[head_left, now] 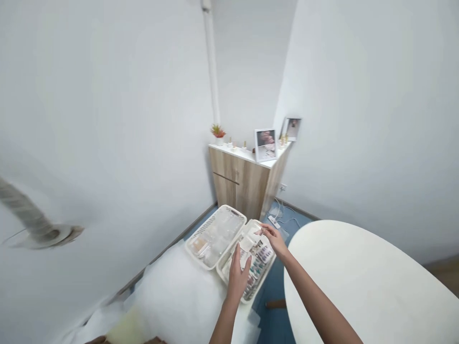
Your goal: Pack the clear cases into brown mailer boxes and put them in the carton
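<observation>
Over a white plastic basket both of my hands reach in front of me. My left hand is open at its near side, thumb and fingers apart. My right hand is at the far side, its fingertips pinched together; what they hold is too small and blurred to name. A whitish, flat piece lies between the hands. Rows of small press-on nail sets, some teal and purple, fill the near part of this basket. Against it stands a second white basket with clear plastic packets.
A round white table curves along my right. Behind the baskets stands a wooden cabinet with picture frames and a potted plant. A power strip with cables lies on the blue floor. White wrapping spreads at the lower left.
</observation>
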`<state>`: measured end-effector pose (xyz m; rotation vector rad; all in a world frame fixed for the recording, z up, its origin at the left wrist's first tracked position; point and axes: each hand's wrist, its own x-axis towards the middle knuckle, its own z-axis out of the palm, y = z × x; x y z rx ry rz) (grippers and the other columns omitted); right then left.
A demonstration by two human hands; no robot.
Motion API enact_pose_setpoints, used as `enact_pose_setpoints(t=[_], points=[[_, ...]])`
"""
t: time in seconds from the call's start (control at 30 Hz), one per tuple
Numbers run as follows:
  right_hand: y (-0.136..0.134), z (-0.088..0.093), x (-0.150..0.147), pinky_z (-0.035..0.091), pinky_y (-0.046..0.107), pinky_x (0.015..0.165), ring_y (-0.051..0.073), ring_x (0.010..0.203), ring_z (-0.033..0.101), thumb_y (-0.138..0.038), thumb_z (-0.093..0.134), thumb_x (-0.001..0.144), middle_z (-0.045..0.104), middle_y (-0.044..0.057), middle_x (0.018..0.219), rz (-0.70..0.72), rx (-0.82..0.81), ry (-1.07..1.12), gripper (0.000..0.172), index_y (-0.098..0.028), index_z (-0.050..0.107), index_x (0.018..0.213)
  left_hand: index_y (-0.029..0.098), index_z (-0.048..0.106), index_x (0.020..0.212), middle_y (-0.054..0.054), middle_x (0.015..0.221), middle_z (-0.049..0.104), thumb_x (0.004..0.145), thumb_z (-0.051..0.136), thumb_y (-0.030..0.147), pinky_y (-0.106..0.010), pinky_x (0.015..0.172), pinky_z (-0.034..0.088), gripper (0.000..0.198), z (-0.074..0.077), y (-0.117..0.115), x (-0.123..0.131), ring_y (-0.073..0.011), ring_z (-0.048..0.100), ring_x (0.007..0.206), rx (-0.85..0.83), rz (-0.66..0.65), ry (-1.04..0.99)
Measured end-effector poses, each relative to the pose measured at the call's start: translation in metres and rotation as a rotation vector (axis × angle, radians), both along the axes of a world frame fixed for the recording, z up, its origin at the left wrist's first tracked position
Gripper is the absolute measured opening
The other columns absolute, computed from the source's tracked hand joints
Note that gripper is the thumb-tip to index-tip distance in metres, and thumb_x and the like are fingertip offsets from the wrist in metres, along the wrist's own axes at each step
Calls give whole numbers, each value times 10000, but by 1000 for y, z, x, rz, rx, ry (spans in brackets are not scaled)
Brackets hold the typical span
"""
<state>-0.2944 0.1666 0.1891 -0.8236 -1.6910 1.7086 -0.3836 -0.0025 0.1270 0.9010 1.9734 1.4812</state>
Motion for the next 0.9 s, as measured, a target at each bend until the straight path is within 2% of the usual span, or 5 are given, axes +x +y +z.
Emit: enact_pose_setpoints(t=[0.2, 0.4, 0.53, 0.7, 0.9], points=[[-5, 31, 169, 439, 407, 952, 250, 1005, 633, -547, 566, 834, 729, 71, 1017, -145, 78, -26, 419, -216, 680, 1064, 215, 457, 1359, -161, 1406, 496, 885, 351, 704, -509, 1017, 460, 689, 54, 69, 120, -306, 563, 1214, 121, -358, -1024], [-26, 38, 330, 132, 547, 1151, 220, 1096, 619, -391, 441, 944, 677, 48, 1205, -350, 582, -381, 325, -301, 620, 1200, 295, 509, 1292, -110, 1381, 513, 841, 498, 690, -461, 1025, 473, 600, 67, 94, 282, -279, 542, 1239, 73, -444, -1089], [-41, 35, 405, 126, 553, 1155, 206, 1088, 623, -339, 423, 960, 687, 51, 1187, -345, 716, -480, 329, -316, 617, 1224, 253, 600, 1171, -95, 1341, 551, 811, 657, 552, -427, 1052, 440, 472, 68, 102, 368, -271, 513, 1261, 171, -433, -1032], [-46, 31, 458, 240, 530, 1142, 211, 1083, 631, -416, 505, 930, 687, 45, 1184, -432, 502, -320, 318, -309, 640, 1198, 206, 586, 1201, -114, 1236, 626, 799, 709, 479, -411, 1049, 434, 501, 70, 107, 421, -257, 574, 1191, 120, -426, -971], [-47, 29, 472, 416, 425, 1062, 243, 1234, 548, -549, 545, 880, 623, 56, 1303, -392, 80, -67, 477, -267, 620, 1256, 254, 407, 1427, -94, 1222, 653, 772, 754, 425, -427, 1052, 443, 761, 74, 106, 436, -252, 613, 1154, 51, -438, -920]])
